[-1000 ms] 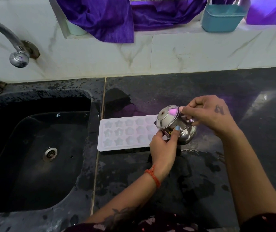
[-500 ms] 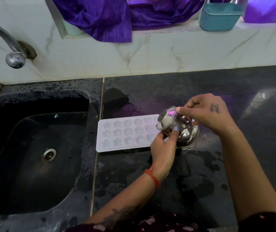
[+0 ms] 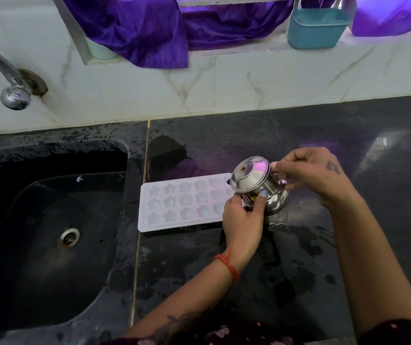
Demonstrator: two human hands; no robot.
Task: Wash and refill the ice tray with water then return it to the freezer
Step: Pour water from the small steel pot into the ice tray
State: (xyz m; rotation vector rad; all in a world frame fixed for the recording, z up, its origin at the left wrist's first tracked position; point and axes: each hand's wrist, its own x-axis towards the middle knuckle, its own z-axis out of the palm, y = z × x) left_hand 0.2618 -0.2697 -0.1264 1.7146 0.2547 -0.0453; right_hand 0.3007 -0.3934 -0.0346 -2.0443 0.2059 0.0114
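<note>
A white ice tray (image 3: pixel 174 202) with star and round moulds lies flat on the black wet counter (image 3: pixel 299 270), just right of the sink. Over its right end I hold a small lidded steel pot (image 3: pixel 256 185), tilted toward the tray. My left hand (image 3: pixel 243 220) grips the pot's body from the near side, thumb on the metal. My right hand (image 3: pixel 314 175) holds the pot from the right, fingers curled at its lid edge and handle. The tray's right end is hidden behind the pot and my left hand.
A black sink (image 3: pixel 50 232) with a steel drain (image 3: pixel 69 237) fills the left. A steel tap (image 3: pixel 7 80) comes out of the tiled wall above it. Purple cloth (image 3: pixel 144 28) and a teal tub (image 3: pixel 316 28) sit on the ledge behind.
The pot has stayed tilted over the tray's right end, shifting only slightly. Both hands keep their hold.
</note>
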